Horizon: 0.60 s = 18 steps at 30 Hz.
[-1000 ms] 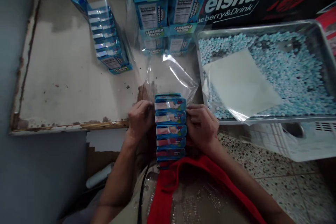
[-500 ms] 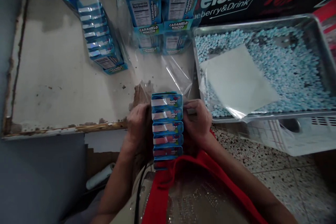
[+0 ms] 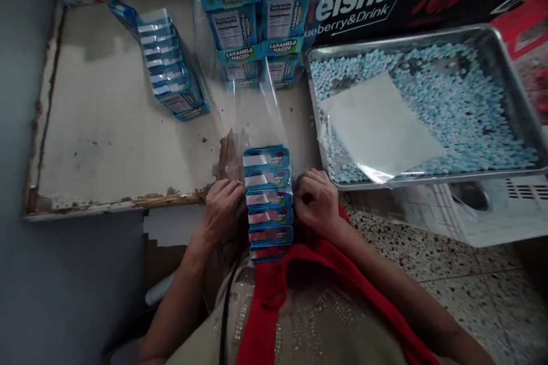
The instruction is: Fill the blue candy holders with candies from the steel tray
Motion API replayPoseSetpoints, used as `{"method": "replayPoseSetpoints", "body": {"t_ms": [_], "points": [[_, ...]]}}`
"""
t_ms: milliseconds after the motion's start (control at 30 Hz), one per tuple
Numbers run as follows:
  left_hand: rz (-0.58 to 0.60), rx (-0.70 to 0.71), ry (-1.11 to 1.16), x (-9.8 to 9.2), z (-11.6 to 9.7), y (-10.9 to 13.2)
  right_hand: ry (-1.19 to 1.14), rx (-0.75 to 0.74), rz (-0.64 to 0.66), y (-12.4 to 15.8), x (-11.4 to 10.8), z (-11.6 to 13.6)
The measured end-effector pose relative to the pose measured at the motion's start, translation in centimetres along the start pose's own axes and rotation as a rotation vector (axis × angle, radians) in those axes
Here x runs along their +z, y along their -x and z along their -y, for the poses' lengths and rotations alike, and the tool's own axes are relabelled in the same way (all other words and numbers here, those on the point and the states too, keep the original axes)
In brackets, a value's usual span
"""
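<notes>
A column of small blue candy boxes [image 3: 269, 198] stands at the table's front edge, close against my body, with pale strips on their tops. Clear plastic film [image 3: 268, 111] spreads from the column toward the stacked boxes behind. My left hand [image 3: 225, 205] is closed at the column's left side, fingers curled on the film. On the opposite side my right hand [image 3: 317, 197] is also closed, pinching the film near the boxes. Fingertips of both hands are partly hidden.
Larger stacks of blue boxes [image 3: 233, 28] rise behind. Left of them leans a display of boxes [image 3: 171, 68]. A metal tray [image 3: 314, 63] of light-blue candies [image 3: 471, 102] holds a white sheet [image 3: 381, 125]. The white table [image 3: 98, 125] has a chipped front edge.
My right hand has dropped slightly and its fingers have curled in more. My left hand stays beside the column, slightly lower. The whole view has shifted a little.
</notes>
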<state>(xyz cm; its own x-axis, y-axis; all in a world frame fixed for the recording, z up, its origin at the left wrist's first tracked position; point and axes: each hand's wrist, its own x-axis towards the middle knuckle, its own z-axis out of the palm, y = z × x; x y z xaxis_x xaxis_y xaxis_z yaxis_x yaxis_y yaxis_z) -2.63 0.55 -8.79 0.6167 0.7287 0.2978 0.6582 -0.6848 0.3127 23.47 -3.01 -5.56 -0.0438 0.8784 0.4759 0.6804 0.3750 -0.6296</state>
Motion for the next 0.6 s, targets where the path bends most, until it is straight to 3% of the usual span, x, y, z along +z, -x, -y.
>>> {"method": "replayPoseSetpoints", "body": {"t_ms": [233,367,500,600], "points": [[-0.015,0.132,-0.037,-0.5,-1.9,2.3,0.069,-0.105,0.105,3.1,-1.4,0.7],[0.150,0.105,0.096,-1.1,-3.9,5.2,0.017,-0.134,0.239,5.7,-3.0,1.3],[0.286,0.076,0.224,-1.4,-6.0,7.6,-0.198,-0.143,0.409,7.6,-4.6,1.6],[0.177,-0.036,0.279,-0.6,-7.3,8.3,-0.309,-0.076,0.419,8.1,-4.8,1.6]]}}
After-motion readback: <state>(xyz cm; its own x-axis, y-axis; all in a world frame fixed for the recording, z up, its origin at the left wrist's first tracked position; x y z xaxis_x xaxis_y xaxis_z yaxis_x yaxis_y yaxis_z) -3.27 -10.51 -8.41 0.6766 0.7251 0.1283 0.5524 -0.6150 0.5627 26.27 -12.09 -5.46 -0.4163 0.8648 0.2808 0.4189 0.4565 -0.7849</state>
